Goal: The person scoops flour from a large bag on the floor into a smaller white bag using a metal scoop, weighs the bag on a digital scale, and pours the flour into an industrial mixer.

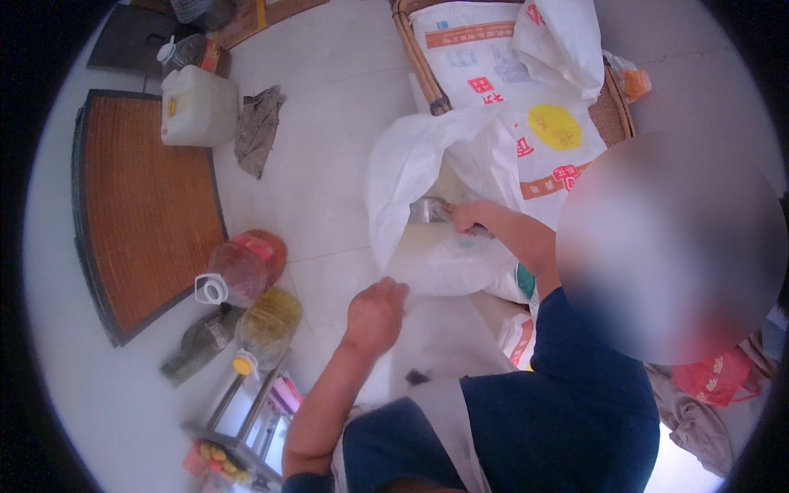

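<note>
An upright white woven sack stands open in front of me, its mouth folded outward and a pale material visible inside. My right hand reaches into the mouth and grips a clear container, partly hidden by the fingers and the sack wall. At the sack's near left rim, my left hand is closed on the edge of the white fabric. What the pale contents are cannot be made out.
Printed white sacks lie on a bamboo-framed chair behind. To the left are plastic bottles, an oil jug, a white jerrycan, a grey rag and a brown mat panel. A blurred disc hides the right side.
</note>
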A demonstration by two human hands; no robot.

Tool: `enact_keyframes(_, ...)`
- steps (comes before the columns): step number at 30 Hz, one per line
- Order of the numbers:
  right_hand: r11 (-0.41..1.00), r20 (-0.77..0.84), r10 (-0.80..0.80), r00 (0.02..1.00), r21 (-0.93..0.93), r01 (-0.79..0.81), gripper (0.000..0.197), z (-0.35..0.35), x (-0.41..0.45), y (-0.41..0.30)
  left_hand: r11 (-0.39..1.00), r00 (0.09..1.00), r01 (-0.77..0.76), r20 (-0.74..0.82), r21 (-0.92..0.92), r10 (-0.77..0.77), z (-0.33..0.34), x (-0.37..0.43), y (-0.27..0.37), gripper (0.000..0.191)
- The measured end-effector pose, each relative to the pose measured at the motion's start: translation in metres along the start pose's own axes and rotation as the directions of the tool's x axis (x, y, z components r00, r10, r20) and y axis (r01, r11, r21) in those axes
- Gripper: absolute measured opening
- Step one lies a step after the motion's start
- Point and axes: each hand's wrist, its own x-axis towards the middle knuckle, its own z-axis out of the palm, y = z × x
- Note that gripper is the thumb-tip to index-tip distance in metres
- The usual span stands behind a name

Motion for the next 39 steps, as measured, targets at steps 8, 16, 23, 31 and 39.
enact_keyframes(8, 0.997, -0.252, 0.053, 0.966, 0.072, -0.036, 0.076, 0.034, 0.041, 0.0, 0.995, 0.99, -0.101, -0.102, -0.013, 0.1, -0.006, 0.01, 0.008, 0.01)
enact_keyframes(16, 0.895, -0.066, -0.212, 0.975, 0.388, 0.221, 0.087, 0.006, -0.041, -0.014, 0.989, 0.991, -0.094, -0.086, 0.116, 0.104, -0.008, 0.014, 0.005, 0.01)
enact_keyframes(23, 0.317, -0.096, -0.396, 0.913, 0.919, 0.234, 0.081, 0.03, -0.094, -0.006, 0.986, 0.995, -0.082, -0.043, 0.142, 0.089, -0.012, 0.028, 0.007, 0.004)
enact_keyframes(31, -0.028, -0.255, -0.413, 0.874, 0.963, 0.267, 0.071, 0.056, -0.158, -0.002, 0.948, 0.997, 0.034, 0.054, 0.318, -0.054, -0.031, 0.028, 0.003, 0.003)
enact_keyframes(39, -0.278, -0.422, -0.378, 0.824, 0.901, 0.334, 0.075, 0.081, -0.223, -0.013, 0.917, 0.985, 0.171, -0.055, 0.361, -0.162, -0.043, 0.02, 0.002, 0.034)
